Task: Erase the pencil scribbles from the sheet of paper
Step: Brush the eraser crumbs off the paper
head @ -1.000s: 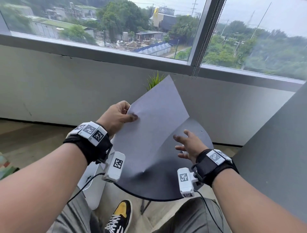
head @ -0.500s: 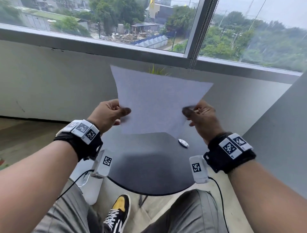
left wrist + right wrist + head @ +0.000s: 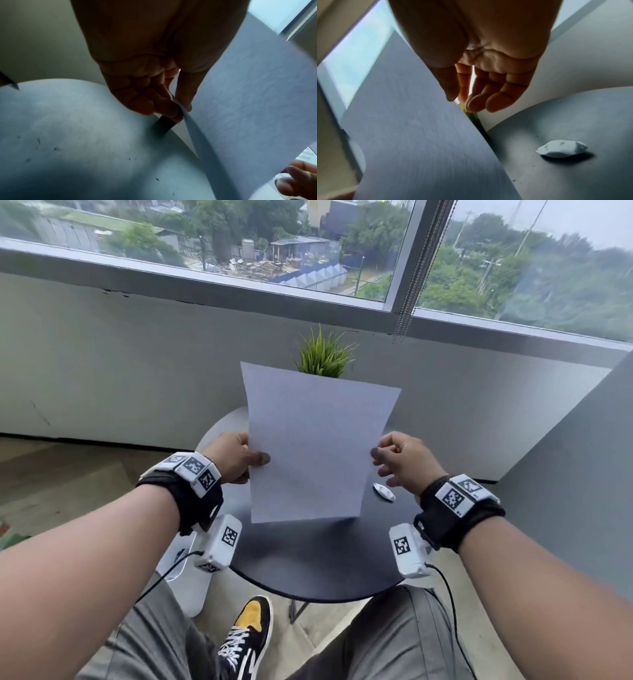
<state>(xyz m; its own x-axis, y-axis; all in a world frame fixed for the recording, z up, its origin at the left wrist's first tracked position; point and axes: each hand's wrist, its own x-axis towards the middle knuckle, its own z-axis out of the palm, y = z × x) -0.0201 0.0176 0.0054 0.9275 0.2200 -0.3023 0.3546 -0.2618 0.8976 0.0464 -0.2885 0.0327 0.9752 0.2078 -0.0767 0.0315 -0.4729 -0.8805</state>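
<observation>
I hold the white sheet of paper (image 3: 315,446) upright above the round dark table (image 3: 308,563), long side vertical. My left hand (image 3: 236,460) pinches its left edge between thumb and fingers (image 3: 173,108). My right hand (image 3: 394,460) is at the right edge, where thumb and forefinger (image 3: 453,94) lightly pinch it. The side of the sheet (image 3: 412,135) facing me looks nearly blank, with only faint marks. A small white eraser (image 3: 383,493) lies on the table under my right hand, also seen as the eraser (image 3: 561,148) in the right wrist view.
A small green potted plant (image 3: 323,359) stands behind the sheet at the table's far side. Dark eraser crumbs (image 3: 37,142) dot the tabletop. A grey wall and window lie beyond, a grey panel (image 3: 582,474) at right. My knees and a yellow-black shoe (image 3: 246,635) are below.
The sheet went from hanging by my left hand alone to being held in both hands, then turned from wide to tall and came lower over the table.
</observation>
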